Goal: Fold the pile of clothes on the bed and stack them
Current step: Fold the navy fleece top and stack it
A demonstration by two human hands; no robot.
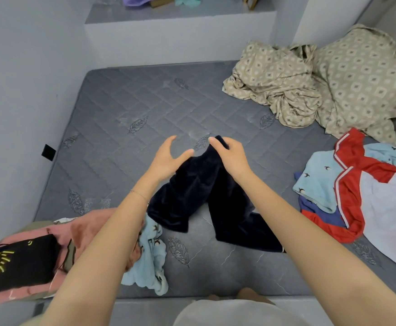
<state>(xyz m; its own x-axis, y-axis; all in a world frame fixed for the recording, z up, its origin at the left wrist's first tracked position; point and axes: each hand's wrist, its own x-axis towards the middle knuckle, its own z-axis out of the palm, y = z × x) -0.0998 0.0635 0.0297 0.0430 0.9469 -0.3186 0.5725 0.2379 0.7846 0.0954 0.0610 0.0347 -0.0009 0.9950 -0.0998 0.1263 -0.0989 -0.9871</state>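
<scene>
Navy trousers point(206, 191) between the hands point(168, 158) point(233, 158)

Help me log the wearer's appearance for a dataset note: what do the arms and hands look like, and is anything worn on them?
The left forearm and right forearm are bare, no sleeves in view. A thin chain bracelet circles the left wrist. The left hand and right hand wear no gloves; no rings or watch show.
</scene>
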